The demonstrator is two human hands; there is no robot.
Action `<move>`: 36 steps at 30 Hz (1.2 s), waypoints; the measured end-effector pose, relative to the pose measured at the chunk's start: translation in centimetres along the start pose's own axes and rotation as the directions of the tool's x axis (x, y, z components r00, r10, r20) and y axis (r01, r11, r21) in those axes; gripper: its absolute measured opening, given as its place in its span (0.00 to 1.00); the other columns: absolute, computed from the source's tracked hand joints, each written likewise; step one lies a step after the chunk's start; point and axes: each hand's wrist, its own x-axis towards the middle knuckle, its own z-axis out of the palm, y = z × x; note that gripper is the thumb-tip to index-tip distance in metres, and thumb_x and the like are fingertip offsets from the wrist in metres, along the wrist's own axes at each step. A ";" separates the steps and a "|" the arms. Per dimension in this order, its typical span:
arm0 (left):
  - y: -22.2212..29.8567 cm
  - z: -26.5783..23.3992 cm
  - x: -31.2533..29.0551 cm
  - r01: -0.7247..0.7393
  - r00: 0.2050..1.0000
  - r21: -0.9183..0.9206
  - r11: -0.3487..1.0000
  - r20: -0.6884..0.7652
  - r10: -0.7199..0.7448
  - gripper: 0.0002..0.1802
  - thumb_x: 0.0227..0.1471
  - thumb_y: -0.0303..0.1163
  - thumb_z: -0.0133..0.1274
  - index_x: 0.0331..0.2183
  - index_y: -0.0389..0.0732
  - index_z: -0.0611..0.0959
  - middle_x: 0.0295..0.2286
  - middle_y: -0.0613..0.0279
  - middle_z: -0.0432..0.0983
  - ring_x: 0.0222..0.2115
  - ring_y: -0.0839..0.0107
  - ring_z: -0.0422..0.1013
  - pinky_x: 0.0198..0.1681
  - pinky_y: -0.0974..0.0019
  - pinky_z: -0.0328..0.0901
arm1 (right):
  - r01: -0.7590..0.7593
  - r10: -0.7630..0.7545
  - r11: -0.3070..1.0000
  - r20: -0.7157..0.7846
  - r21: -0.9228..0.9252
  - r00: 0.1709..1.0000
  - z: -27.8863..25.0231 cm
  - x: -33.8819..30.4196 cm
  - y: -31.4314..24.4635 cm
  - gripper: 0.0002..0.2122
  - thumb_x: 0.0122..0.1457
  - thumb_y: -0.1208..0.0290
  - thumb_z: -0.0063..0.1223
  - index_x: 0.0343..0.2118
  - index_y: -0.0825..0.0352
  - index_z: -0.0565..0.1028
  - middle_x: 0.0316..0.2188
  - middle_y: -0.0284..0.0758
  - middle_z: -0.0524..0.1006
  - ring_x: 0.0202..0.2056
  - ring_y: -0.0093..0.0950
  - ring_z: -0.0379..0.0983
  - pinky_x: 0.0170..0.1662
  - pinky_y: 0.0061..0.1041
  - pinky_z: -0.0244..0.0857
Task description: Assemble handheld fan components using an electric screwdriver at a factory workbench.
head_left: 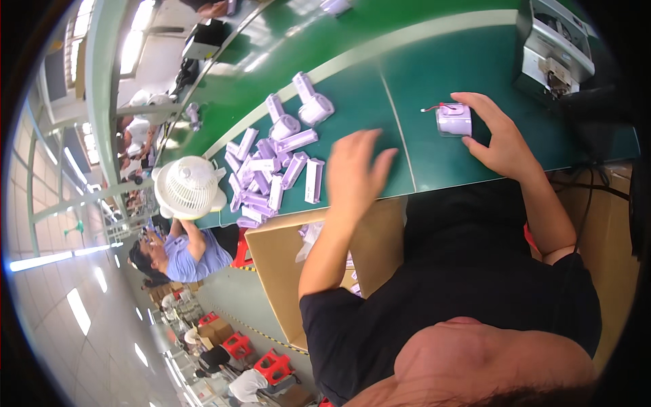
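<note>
A short lilac cylindrical housing (456,122) with a red wire and small white plug is on the right side of the green table. My right hand (500,139) has its thumb and index finger around the housing's right edge. My left hand (354,169) is over the table, left of the pale seam, slightly blurred. Its thumb stands away from the fingers and nothing shows in it. Nearest to it is a pile of long lilac plastic handle pieces (314,180). Behind the pile lie two lilac assemblies, each a round head joined to a handle (316,108).
A white fan (188,187) stands at the table's left end, near a seated co-worker in a blue shirt (200,254). An open cardboard box (278,278) is below the near edge. A grey metal machine (553,51) occupies the far right. A green conveyor belt (366,24) runs behind.
</note>
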 end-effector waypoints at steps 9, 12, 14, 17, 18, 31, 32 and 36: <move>-10.1 -4.0 -12.1 0.421 0.869 0.418 0.805 0.069 -0.490 0.22 0.63 0.38 0.58 0.53 0.32 0.82 0.40 0.43 0.82 0.40 0.43 0.77 0.46 0.46 0.71 | 0.087 -0.081 0.996 -0.133 0.036 0.988 1.5 0.7 0.5 0.12 0.60 0.75 0.65 0.47 0.67 0.84 0.49 0.39 0.82 0.54 0.39 0.75 0.56 0.34 0.70; -7.4 -3.4 -10.3 0.475 0.867 0.148 0.867 0.088 -0.490 0.19 0.67 0.32 0.54 0.55 0.35 0.82 0.38 0.48 0.82 0.36 0.55 0.78 0.42 0.55 0.72 | 0.118 -0.111 0.992 -0.165 0.038 0.980 2.1 0.7 0.5 0.07 0.60 0.76 0.64 0.41 0.66 0.86 0.47 0.37 0.83 0.51 0.36 0.76 0.53 0.33 0.72; -6.1 -2.4 -8.7 0.458 0.889 -0.230 0.859 0.145 -0.435 0.19 0.69 0.30 0.51 0.58 0.36 0.80 0.38 0.55 0.80 0.34 0.68 0.75 0.41 0.65 0.70 | 0.120 -0.112 0.992 -0.165 0.040 0.980 2.1 0.6 0.1 0.06 0.60 0.76 0.65 0.40 0.65 0.86 0.46 0.37 0.82 0.50 0.36 0.76 0.52 0.32 0.72; -3.5 -1.1 -5.0 0.443 0.893 -0.505 0.741 0.318 -0.317 0.20 0.69 0.29 0.50 0.59 0.34 0.79 0.43 0.57 0.78 0.36 0.73 0.74 0.42 0.70 0.70 | 0.117 -0.104 0.991 -0.169 0.067 0.980 2.1 0.6 0.3 0.06 0.60 0.77 0.66 0.39 0.65 0.86 0.45 0.36 0.82 0.49 0.35 0.76 0.50 0.32 0.72; -2.9 -0.7 -3.9 0.433 0.895 -0.512 0.741 0.341 -0.287 0.20 0.69 0.29 0.50 0.59 0.34 0.79 0.43 0.57 0.78 0.36 0.73 0.74 0.42 0.69 0.70 | 0.106 -0.090 0.990 -0.175 0.089 0.980 2.1 0.5 0.4 0.06 0.59 0.77 0.66 0.39 0.64 0.86 0.45 0.36 0.82 0.49 0.35 0.76 0.49 0.31 0.72; -1.1 1.2 0.8 0.331 0.910 -0.519 0.788 0.398 -0.121 0.20 0.68 0.31 0.53 0.58 0.35 0.81 0.44 0.57 0.79 0.38 0.69 0.75 0.45 0.67 0.70 | 0.113 -0.086 0.982 -0.180 0.148 0.980 2.0 0.4 0.9 0.05 0.58 0.78 0.66 0.37 0.65 0.86 0.45 0.35 0.82 0.49 0.34 0.76 0.49 0.31 0.73; -0.9 1.1 1.1 0.293 0.917 -0.490 0.821 0.387 -0.096 0.20 0.68 0.31 0.54 0.57 0.35 0.81 0.45 0.56 0.79 0.39 0.68 0.76 0.46 0.66 0.70 | 0.136 -0.113 0.984 -0.187 0.117 0.976 2.0 0.4 0.8 0.05 0.58 0.78 0.66 0.37 0.65 0.86 0.45 0.36 0.82 0.48 0.35 0.76 0.49 0.32 0.73; 0.5 0.2 1.8 0.296 0.926 -0.501 0.813 0.360 -0.115 0.19 0.67 0.32 0.55 0.56 0.36 0.83 0.45 0.55 0.80 0.42 0.66 0.76 0.48 0.65 0.69 | 0.225 -0.216 0.974 -0.213 0.020 0.953 2.0 0.4 0.6 0.04 0.56 0.78 0.66 0.34 0.66 0.84 0.43 0.36 0.81 0.47 0.36 0.77 0.49 0.34 0.72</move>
